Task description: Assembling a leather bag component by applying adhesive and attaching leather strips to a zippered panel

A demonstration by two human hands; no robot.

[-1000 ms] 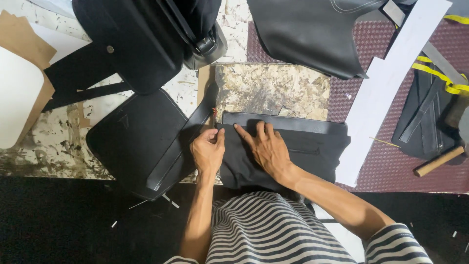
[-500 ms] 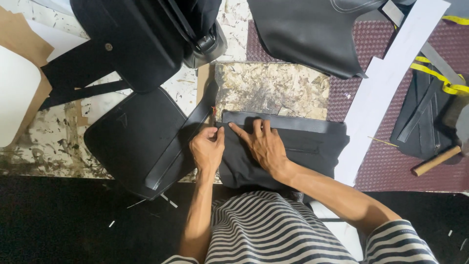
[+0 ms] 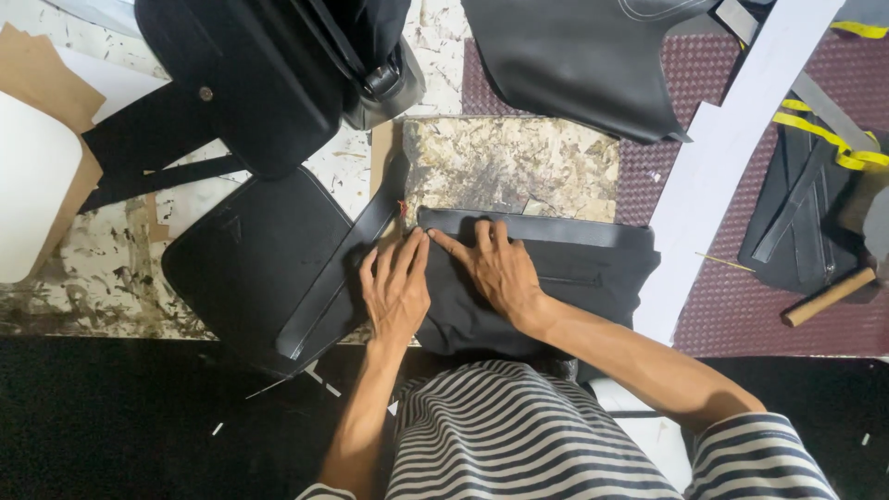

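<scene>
Two hands flat on the work, and that's the whole story right now. Biggest thing under them is the black leather panel [image 3: 546, 278], lying across the bench just in front of the person, its folded top edge running along the lower side of the glue-crusted work slab [image 3: 514, 167] at twelve o'clock. It looks soft and floppy to me, light, the sort of sheet that creases and slides if you lift it by one corner; I'd say it wants holding flat, palms down, near that folded edge.

At nine o'clock from it sits the rounded black bag piece [image 3: 255, 264], with a long black strap [image 3: 338, 278] lying slantwise across its right side. That one seems stiffer and holds its shape.

Now the hands. The right hand [image 3: 495, 268] has fingers spread wide, pressing down on the panel right at the fold, nothing pinched. The left hand [image 3: 396, 287] is also open and flat, fingers together-ish, resting where strap and panel meet, pressing rather than gripping.

Further off: more black leather [image 3: 574, 65] at one o'clock, a white paper strip [image 3: 722, 157] at two, a wooden-handled hammer [image 3: 829, 296] at three.
</scene>
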